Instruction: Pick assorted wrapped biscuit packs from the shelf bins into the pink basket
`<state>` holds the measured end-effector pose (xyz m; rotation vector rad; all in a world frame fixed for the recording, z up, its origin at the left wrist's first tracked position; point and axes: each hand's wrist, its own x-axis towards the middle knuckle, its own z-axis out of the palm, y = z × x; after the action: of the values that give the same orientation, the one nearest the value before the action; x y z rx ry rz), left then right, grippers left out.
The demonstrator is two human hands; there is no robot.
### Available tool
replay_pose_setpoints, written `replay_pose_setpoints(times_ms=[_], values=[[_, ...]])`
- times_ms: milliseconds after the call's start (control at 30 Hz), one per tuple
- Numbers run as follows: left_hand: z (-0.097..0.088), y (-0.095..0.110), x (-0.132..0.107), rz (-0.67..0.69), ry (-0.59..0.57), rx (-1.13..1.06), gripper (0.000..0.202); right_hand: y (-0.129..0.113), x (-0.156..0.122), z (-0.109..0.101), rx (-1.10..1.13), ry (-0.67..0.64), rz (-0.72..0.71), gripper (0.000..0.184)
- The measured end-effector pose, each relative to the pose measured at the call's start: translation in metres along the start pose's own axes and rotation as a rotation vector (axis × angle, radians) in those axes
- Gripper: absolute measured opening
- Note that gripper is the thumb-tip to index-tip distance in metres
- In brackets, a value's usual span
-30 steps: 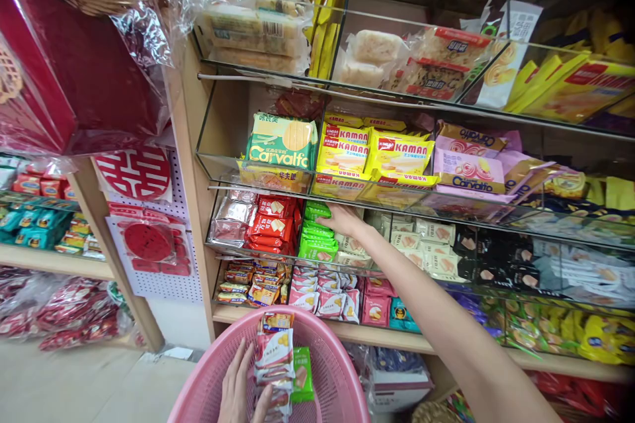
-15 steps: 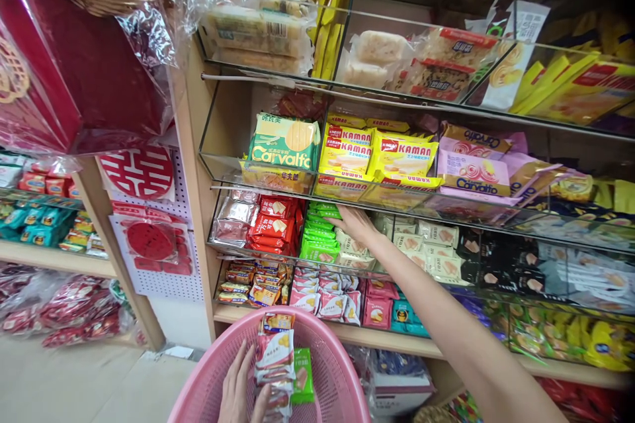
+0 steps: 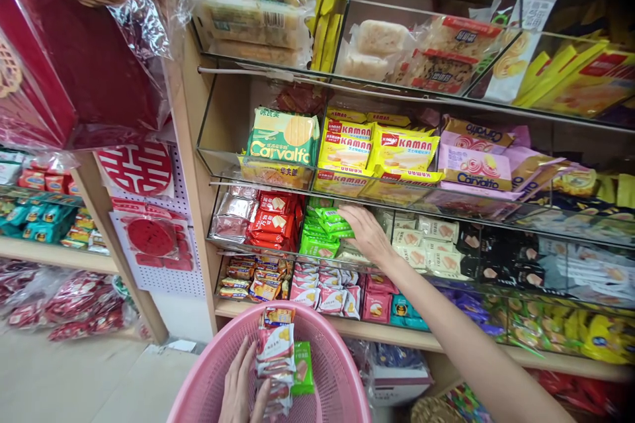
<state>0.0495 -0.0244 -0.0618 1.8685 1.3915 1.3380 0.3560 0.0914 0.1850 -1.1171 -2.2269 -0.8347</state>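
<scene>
The right hand (image 3: 364,234) reaches into a shelf unit (image 3: 198,224), near the unit's left edge, with its fingers pinching at least one green packet (image 3: 336,219). That packet sits just above a green pile (image 3: 317,245) of similar ones, toward the pile's right side; whether it touches the pile I cannot tell. The arm stretches in from the bottom right corner of the view.

Left of the green pile, in the same row, lie red packets (image 3: 272,221) and, at the row's left end, silver packets (image 3: 235,214). Beyond the hand to the right come cream packets (image 3: 429,244), then black packets (image 3: 496,257). The row above has yellow Kaman packs (image 3: 374,145); the row below has orange packets (image 3: 255,281) beside pink-and-white packets (image 3: 330,297).

In front of the shelf unit's lower edge is a pink basket (image 3: 337,370). The left hand (image 3: 241,386) is inside it, fingers outstretched and spread, thumb apart from them; whether it grips anything I cannot tell. Just to its right, a line of small wrapped packets (image 3: 275,357) runs toward the basket's far rim, and one light-green pack (image 3: 302,370) leans at the line's right side.
</scene>
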Motion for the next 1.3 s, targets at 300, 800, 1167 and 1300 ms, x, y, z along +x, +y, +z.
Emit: replay_pose_setpoints(times_ms=[300,800,1167,1300], values=[[-0.001,0.015,0.002,-0.012,-0.045,0.012,0.051,-0.001,-0.024,-0.027,0.039,0.171,-0.086,0.067],[-0.012,0.016,-0.001,-0.125,-0.193,0.082,0.056,-0.234,-0.129,0.025,1.243,0.167,1.41,0.046],[-0.015,0.015,-0.005,-0.151,-0.195,0.06,0.055,-0.243,-0.141,0.061,1.336,-0.069,1.848,0.041],[-0.014,0.013,-0.004,-0.146,-0.19,0.066,0.055,-0.245,-0.132,0.07,1.257,-0.067,1.854,0.039]])
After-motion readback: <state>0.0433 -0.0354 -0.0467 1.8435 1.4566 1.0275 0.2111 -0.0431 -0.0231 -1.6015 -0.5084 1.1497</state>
